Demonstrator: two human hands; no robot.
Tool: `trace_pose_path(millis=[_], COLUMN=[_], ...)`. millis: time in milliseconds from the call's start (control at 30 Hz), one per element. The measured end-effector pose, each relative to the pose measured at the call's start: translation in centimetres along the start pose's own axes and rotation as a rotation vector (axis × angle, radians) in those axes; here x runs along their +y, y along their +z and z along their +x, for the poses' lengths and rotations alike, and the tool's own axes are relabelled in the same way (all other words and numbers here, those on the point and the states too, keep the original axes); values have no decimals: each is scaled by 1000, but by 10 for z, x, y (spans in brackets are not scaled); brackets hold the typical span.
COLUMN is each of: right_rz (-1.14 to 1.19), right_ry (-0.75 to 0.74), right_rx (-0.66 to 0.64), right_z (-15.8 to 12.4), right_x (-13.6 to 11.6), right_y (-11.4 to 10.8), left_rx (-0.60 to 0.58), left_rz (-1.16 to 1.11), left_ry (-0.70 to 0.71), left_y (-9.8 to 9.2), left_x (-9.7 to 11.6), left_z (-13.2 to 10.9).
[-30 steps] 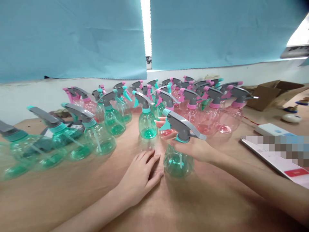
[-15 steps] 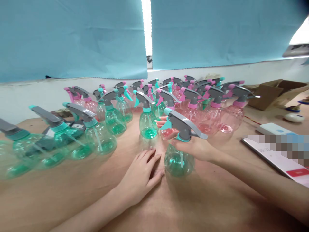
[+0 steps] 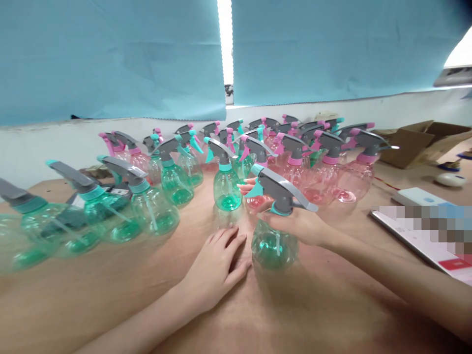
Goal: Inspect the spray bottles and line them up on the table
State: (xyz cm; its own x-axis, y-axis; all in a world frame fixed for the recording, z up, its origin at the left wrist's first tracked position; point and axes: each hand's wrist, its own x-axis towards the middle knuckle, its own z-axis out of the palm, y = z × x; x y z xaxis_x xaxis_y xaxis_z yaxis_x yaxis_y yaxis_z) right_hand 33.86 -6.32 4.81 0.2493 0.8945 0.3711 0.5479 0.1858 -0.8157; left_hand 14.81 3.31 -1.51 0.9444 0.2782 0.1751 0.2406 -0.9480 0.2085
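Note:
My left hand [image 3: 220, 263] lies flat on the wooden tabletop, fingers stretched out and nothing in it. Just right of it a green see-through spray bottle [image 3: 275, 248] stands upright, with a grey and turquoise spray head. My right hand [image 3: 295, 225] is around this bottle's neck from the right, the thumb side across its shoulder. Its fingertips show behind the turquoise trigger, and part of the grip is hidden by the spray head. Another green spray bottle [image 3: 226, 189] stands directly beyond my left hand.
Several green spray bottles [image 3: 154, 211] line the left side. Pink spray bottles [image 3: 356, 179] crowd the back and right. On the right lie a phone [image 3: 413, 246], a white box [image 3: 416, 196], a white computer mouse [image 3: 450, 180] and an open cardboard box [image 3: 409, 147]. Blue sheets [image 3: 110, 59] hang behind.

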Motion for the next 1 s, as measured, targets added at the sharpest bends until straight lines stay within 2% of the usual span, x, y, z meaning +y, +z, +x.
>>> trace_pose_path(millis=[367,567,767,1000], right_rz=[103,99,213,119], right_ry=[-34,17,-45,-11], right_rx=[-24,-32,-57,-39], right_z=[2,3,4,2], right_x=[-3,-6,-2,-2], right_y=[0,-2,-2,-2], left_rx=[20,14,-5,20], left_rz=[-10,-5,6,-1], left_ry=[9,8,1,7], left_y=[1,0,-1,1], left_x=[-1,-1,0,-1], left_z=[0,-1,-1,-1])
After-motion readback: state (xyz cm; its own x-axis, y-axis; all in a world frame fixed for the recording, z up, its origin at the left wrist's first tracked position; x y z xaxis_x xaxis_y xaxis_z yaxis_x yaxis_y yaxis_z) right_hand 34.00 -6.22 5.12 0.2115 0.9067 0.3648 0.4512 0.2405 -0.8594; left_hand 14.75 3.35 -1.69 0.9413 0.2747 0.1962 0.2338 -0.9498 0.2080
